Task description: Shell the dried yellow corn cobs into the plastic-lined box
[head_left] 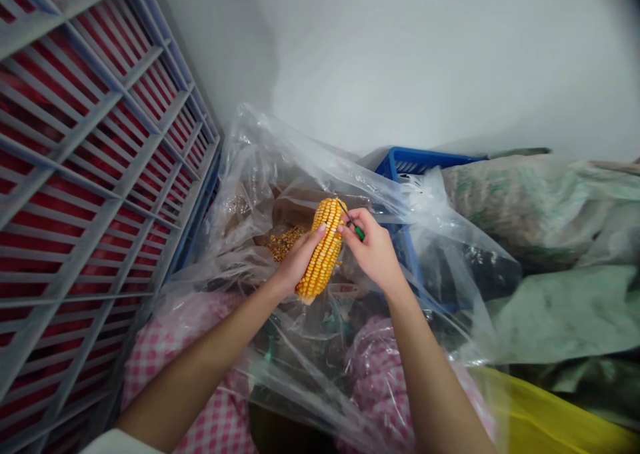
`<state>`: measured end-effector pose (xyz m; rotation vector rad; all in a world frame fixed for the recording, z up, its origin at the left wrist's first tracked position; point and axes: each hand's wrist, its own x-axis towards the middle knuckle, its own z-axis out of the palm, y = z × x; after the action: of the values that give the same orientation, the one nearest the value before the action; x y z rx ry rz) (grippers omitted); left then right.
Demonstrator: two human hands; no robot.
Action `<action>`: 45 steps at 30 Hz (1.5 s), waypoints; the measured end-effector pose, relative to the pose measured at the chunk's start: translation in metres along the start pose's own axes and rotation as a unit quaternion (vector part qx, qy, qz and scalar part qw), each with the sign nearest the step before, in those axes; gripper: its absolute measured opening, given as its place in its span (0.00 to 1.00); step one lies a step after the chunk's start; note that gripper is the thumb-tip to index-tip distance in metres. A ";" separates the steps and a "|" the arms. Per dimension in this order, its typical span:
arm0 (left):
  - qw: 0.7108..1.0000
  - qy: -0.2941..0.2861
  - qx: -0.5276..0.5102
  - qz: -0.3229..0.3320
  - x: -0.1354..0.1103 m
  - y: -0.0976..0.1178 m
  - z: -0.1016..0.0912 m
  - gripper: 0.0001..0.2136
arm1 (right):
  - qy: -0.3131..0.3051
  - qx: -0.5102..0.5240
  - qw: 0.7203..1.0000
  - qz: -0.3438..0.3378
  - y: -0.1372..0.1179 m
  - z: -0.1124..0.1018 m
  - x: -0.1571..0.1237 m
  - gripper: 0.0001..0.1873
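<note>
My left hand (pixel 299 261) is closed around the lower left side of an ear of corn (pixel 323 251), its thumb lying on the yellow kernels. The ear stands tilted, its pale stub end down. In my right hand (pixel 373 244) is a slim screwdriver (pixel 358 231) with a green and black handle, gripped between thumb and fingers. Its thin dark shaft points up and left, with the tip at the upper right side of the ear. Whether the tip sits between kernels I cannot tell. Loose corn kernels (pixel 284 242) lie below, inside a clear plastic bag (pixel 240 167).
A tall slatted crate (pixel 115 141) with red behind its bars stands close on the left. To the right are a blue crate (pixel 395 164), a large woven sack (pixel 520 207) and yellow material (pixel 550 407). A white wall (pixel 400 61) rises behind. Plastic drapes over pink checked trousers (pixel 200 374).
</note>
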<state>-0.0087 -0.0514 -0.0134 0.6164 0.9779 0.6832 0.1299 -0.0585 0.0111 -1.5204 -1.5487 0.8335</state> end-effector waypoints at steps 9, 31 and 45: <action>0.998 -0.036 0.016 -0.040 0.001 0.001 -0.004 0.19 | -0.048 -0.062 0.996 0.041 0.005 -0.011 0.001 0.05; 0.988 0.071 -0.079 0.111 0.008 0.014 -0.012 0.20 | -0.091 -0.104 0.990 0.018 -0.027 -0.003 -0.017 0.14; 0.983 0.086 -0.021 0.159 0.009 0.017 -0.014 0.22 | -0.111 -0.133 0.984 0.046 -0.029 -0.004 -0.018 0.15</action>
<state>-0.0218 -0.0316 -0.0118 0.6931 1.0313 1.0513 0.1189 -0.0790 0.0368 -1.7495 -1.8228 0.9013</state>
